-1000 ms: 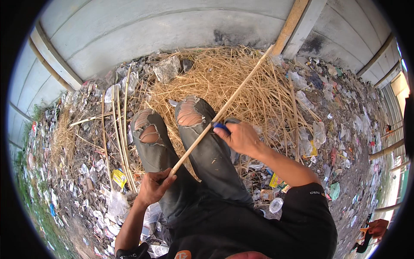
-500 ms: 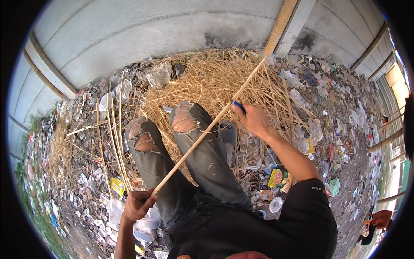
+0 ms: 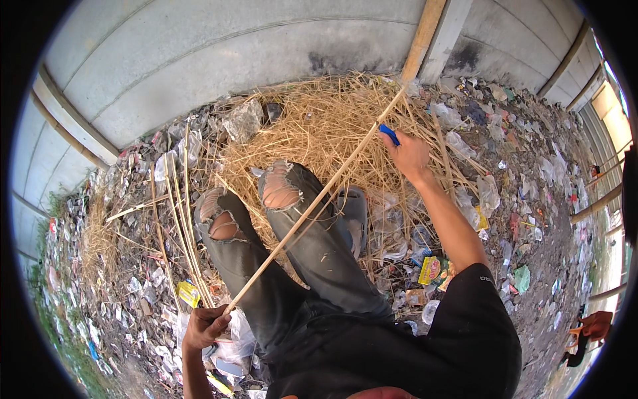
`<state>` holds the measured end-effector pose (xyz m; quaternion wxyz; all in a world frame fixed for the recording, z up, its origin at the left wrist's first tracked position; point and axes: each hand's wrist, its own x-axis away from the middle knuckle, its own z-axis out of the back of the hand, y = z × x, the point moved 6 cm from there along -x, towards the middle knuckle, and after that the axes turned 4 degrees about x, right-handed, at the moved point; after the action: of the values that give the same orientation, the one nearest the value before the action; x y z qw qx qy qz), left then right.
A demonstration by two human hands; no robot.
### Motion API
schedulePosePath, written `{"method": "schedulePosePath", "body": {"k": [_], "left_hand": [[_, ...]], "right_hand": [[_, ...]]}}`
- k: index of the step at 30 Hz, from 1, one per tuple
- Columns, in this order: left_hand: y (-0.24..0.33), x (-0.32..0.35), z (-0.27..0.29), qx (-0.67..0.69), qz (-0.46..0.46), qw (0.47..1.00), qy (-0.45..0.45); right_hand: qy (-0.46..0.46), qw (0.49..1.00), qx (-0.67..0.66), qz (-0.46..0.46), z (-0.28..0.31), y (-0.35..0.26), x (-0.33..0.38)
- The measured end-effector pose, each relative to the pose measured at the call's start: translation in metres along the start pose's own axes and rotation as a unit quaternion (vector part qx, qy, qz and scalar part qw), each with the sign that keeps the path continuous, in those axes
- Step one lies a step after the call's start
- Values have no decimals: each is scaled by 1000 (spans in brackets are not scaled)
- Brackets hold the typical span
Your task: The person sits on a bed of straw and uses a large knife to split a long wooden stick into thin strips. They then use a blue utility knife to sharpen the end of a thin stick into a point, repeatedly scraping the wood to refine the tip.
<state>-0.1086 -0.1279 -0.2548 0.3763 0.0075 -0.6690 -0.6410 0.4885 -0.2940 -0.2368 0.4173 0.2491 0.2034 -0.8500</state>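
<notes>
A long pale bamboo strip (image 3: 307,211) runs slantwise across my thighs, from low left to the upper right. Its near end is pinched in my left hand (image 3: 205,328), beside my left thigh. My right hand (image 3: 410,158), arm stretched out, is closed round a blue-handled knife (image 3: 389,135) that meets the strip close to its far end. The blade is too small to make out. Several more thin bamboo strips (image 3: 178,226) lie to the left of my knees, and a heap of straw-coloured shavings (image 3: 319,123) spreads beyond them.
A grey panel wall (image 3: 232,53) stands behind the heap, with a wooden post (image 3: 423,40) against it. Litter and plastic scraps cover the ground (image 3: 525,199) on both sides. A stone lump (image 3: 243,121) sits at the heap's left edge. An orange object (image 3: 593,326) is at far right.
My right hand has slid with the knife up and to the right along the strip, toward its far end. My left hand has shifted slightly down and left with the near end.
</notes>
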Motion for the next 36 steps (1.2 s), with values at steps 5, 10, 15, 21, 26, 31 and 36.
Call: {"method": "schedulePosePath", "body": {"k": [5, 10, 15, 21, 26, 31, 36], "left_hand": [[-5, -1, 8, 76, 20, 996, -31], [-6, -5, 15, 74, 44, 995, -48], [-2, -9, 22, 106, 83, 989, -68], [-5, -15, 28, 166, 134, 973, -92], [2, -16, 31, 129, 113, 980, -100], [2, -18, 37, 105, 94, 985, -101], [5, -22, 45, 53, 80, 989, -115]], "right_hand": [[4, 1000, 8, 7, 7, -6, 2], [-11, 1000, -2, 23, 16, -1, 3], [-20, 999, 8, 49, 21, 1, 1], [19, 994, 32, 106, 22, 9, -2], [-57, 990, -27, 123, 19, 30, -20], [-77, 987, -127, 61, 45, 24, -29], [-96, 976, -138, 142, 47, -13, -37]]}}
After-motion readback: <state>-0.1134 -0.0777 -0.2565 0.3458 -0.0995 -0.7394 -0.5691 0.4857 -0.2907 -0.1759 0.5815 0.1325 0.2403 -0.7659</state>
